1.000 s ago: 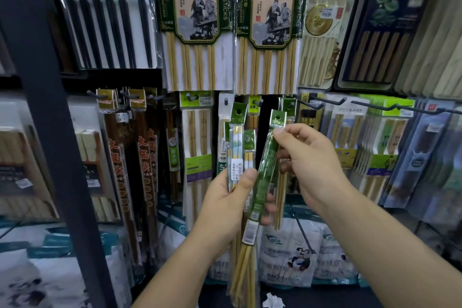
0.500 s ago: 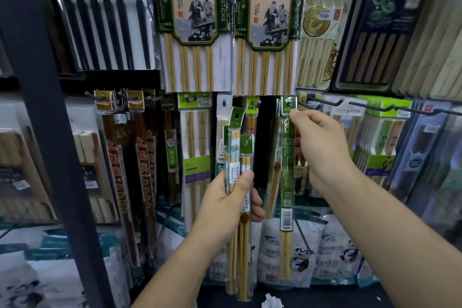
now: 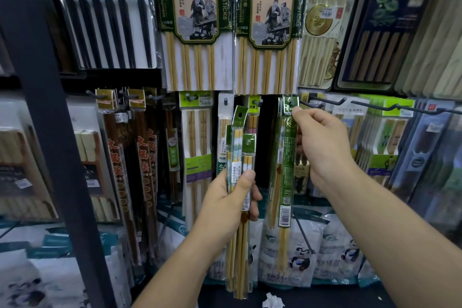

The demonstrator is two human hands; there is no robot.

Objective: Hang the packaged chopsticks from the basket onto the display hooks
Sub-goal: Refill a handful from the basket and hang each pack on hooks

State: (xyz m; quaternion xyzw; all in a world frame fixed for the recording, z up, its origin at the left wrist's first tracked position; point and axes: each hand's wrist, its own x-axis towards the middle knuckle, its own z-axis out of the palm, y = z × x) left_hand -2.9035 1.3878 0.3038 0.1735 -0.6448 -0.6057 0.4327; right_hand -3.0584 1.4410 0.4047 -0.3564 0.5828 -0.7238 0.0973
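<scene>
- The step in hand looks like threading a single pack onto a hook. The right hand (image 3: pixel 322 147), just right of the frame's centre, pinches the header of a long green chopstick pack (image 3: pixel 286 170) between thumb and forefinger, with the other fingers loosely curled.
- That pack hangs upright. Its header tab is raised to the row of display hooks (image 3: pixel 325 104) running across the middle of the frame, and it sits just in front of similar green packs (image 3: pixel 276 137) already hung there.
- I cannot tell whether the hang hole is on a hook, because the header and fingertips cover the spot.
- The left hand (image 3: pixel 230 197), at lower centre, grips a bundle of packs (image 3: pixel 241 157) upright with the thumb laid across their front. These look to be waiting their turn.
- The basket is not in view.
- The next move, as I judge it, is to slide the header back along the hook until the hole seats, then ease the pinch off. The small hole has to line up squarely with the hook tip, and the long, light pack may swing or slip off if let go early.
- After that, a pack from the left-hand bundle would need a hook of matching stock.
</scene>
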